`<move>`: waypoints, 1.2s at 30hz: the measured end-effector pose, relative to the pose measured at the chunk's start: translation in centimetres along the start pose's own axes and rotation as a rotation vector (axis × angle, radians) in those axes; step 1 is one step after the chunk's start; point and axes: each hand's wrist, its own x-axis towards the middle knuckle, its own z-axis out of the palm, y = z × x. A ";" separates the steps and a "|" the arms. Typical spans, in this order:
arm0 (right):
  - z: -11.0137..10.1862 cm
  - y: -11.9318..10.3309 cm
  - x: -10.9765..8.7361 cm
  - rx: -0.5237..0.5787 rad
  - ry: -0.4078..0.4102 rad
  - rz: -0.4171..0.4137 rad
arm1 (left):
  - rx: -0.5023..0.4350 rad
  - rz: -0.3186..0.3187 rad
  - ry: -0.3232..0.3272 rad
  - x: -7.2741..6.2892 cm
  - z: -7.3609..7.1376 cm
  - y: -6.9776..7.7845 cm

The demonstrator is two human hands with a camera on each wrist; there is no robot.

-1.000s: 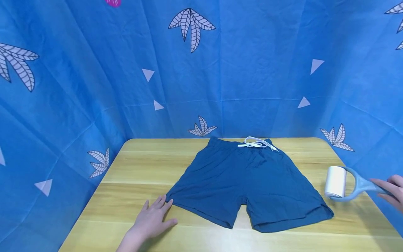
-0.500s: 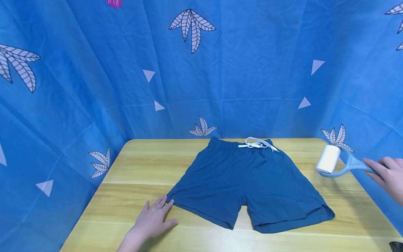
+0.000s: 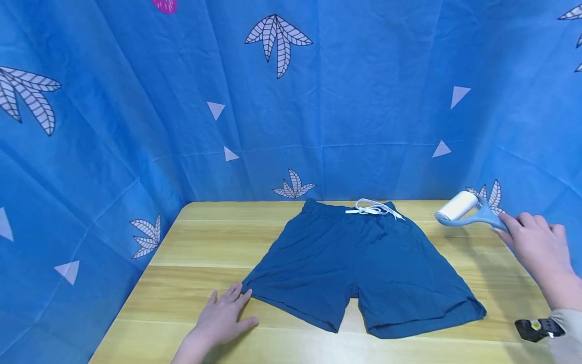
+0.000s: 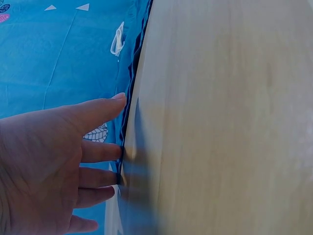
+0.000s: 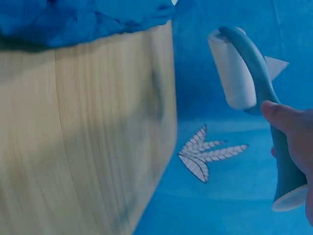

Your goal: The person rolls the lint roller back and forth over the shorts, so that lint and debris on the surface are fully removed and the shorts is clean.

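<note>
Dark blue shorts [image 3: 327, 263] with a white drawstring [image 3: 370, 208] lie spread flat on the wooden table, waistband toward the back. My left hand [image 3: 222, 318] rests at the hem corner of the left leg, fingers spread, fingertips touching the cloth; the left wrist view shows its straight fingers at the fabric edge. My right hand [image 3: 534, 245] grips the light blue handle of a lint roller [image 3: 456, 206], also clear in the right wrist view. The white roll is held above the table's back right part, apart from the shorts.
A wooden table [image 3: 204, 237] bears the shorts. Blue patterned cloth [image 3: 386, 101] hangs behind it and at both sides. A black device [image 3: 538, 328] is strapped at the right wrist, by a light sleeve [image 3: 566, 333].
My right hand has moved left and toward the back, carrying the lint roller from beside the right leg to near the back right corner. The left hand and the shorts stay put.
</note>
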 end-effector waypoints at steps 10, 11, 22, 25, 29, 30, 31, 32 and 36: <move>2.5 -1.2 2.2 0.161 -0.103 0.152 | 0.000 -0.003 0.004 0.1 0.1 0.0; 2.8 -1.3 2.3 0.172 -0.113 0.162 | 0.001 -0.004 0.005 0.1 0.1 -0.1; 6.6 -1.5 2.7 0.276 -0.116 0.245 | -0.012 0.004 0.021 -0.1 0.3 -0.1; 7.1 -1.7 2.5 0.298 -0.152 0.259 | -0.013 0.003 0.021 -0.1 0.3 -0.2; 7.5 -2.3 2.3 0.315 -0.190 0.280 | -0.012 0.001 0.017 -0.1 0.2 -0.2; 7.5 -2.4 2.3 0.321 -0.194 0.287 | -0.014 0.001 0.016 -0.1 0.2 -0.2; 7.6 -2.5 2.3 0.325 -0.196 0.291 | -0.015 0.001 0.015 -0.1 0.2 -0.2; 7.7 -2.5 2.3 0.332 -0.201 0.298 | -0.017 0.001 0.014 -0.1 0.2 -0.2; 8.4 -2.5 2.2 0.352 -0.227 0.314 | -0.024 0.002 0.016 -0.1 0.2 -0.2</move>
